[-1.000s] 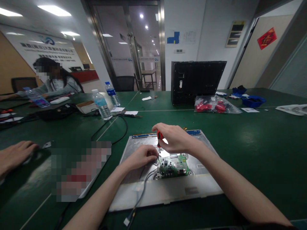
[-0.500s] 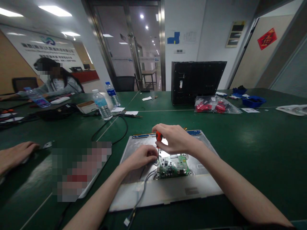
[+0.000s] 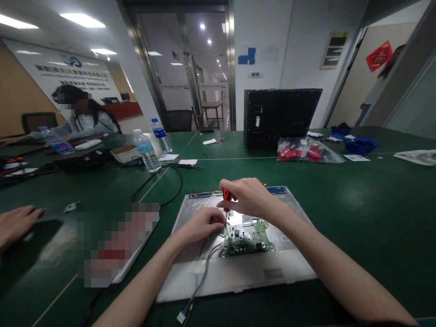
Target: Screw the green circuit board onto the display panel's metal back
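Note:
A silver metal panel lies flat on the green table in front of me. A small green circuit board sits on it, with a grey cable running off toward the near edge. My right hand is closed around a red-handled screwdriver, held upright with its tip at the board's left corner. My left hand is curled beside the tip, fingers pinched at the shaft near the board.
A black monitor case stands at the back with a bag of red parts and blue trays. Water bottles and black cables lie to the left. A co-worker's hand rests at the left edge; another person sits far left.
My right hand has shifted slightly on the screwdriver handle while staying over the board. The co-worker's hand at the left has slid a little further left.

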Tool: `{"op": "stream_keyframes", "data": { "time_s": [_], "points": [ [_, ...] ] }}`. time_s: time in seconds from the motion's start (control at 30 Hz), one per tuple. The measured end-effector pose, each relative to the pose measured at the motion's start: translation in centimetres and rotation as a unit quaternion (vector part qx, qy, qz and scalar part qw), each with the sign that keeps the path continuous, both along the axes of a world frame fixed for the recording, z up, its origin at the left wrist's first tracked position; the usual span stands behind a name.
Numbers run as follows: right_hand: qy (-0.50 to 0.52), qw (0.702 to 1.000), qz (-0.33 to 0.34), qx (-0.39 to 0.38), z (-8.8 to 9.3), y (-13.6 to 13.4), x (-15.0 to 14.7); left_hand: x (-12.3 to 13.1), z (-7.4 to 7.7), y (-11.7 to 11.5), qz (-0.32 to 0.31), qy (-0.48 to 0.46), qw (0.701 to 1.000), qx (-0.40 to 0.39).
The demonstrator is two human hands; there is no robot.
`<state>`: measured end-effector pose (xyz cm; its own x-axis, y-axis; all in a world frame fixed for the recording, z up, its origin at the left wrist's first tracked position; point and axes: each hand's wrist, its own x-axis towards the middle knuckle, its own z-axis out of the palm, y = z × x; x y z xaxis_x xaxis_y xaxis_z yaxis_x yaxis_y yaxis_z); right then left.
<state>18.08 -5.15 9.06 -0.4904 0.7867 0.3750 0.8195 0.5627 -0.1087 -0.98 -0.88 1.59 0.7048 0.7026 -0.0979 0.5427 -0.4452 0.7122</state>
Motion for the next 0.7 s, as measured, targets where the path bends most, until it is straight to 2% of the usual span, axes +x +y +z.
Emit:
{"op": "stream_keyframes", "data": {
  "time_s": [0.2,0.37,0.7],
  "points": [
    [0.022,1.0,0.009,0.003,0.13,-0.29,-0.03,-0.08,-0.27,0.05,-0.001,-0.008,1.0,-0.012],
    [0.04,0.999,0.026,-0.026,0.34,-0.64,-0.13,-0.26,-0.69,0.34,-0.013,-0.018,1.0,-0.013],
    [0.015,1.0,0.009,-0.006,0.13,-0.26,-0.4,-0.1,-0.13,0.02,0.002,-0.007,1.0,-0.022]
  ]
}}
